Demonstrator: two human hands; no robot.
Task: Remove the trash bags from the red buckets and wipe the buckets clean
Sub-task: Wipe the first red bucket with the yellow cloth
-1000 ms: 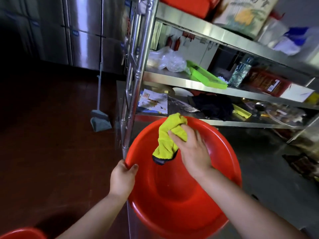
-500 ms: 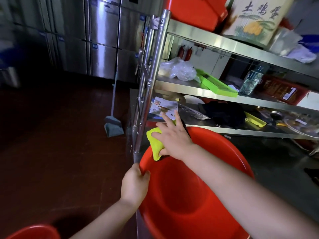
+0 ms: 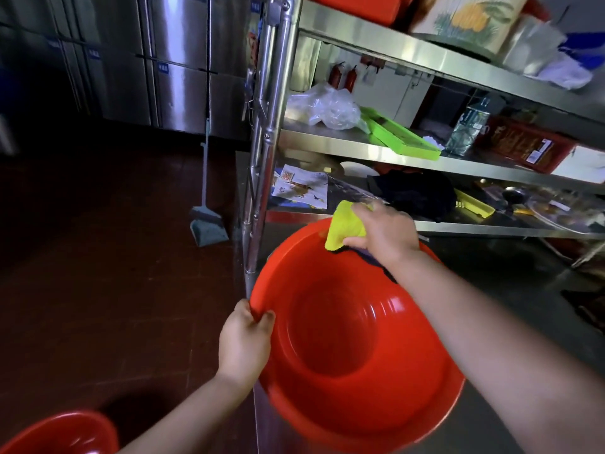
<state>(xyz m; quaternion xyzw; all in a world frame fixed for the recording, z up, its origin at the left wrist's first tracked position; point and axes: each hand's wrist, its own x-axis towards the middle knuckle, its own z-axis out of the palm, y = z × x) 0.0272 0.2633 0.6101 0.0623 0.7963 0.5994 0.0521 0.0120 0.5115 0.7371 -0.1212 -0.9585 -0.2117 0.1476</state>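
Both forearms are bare as far as the view shows them, and no sleeve covers either one. The left hand (image 3: 244, 342) and the right hand (image 3: 384, 232) wear no gloves. No ring, watch or bracelet shows on the fingers or wrists.

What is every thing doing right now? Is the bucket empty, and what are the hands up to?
Bucket: tilted, empty, no trash bag inside.
Cloth: bunched, pressed on the bucket's far rim.
Right hand: closed on the cloth.
Left hand: grip on the bucket's near rim.
Second bucket: on the floor, only partly in view.
Dustpan: standing on the floor, unused.
Plastic bag: crumpled on the shelf.
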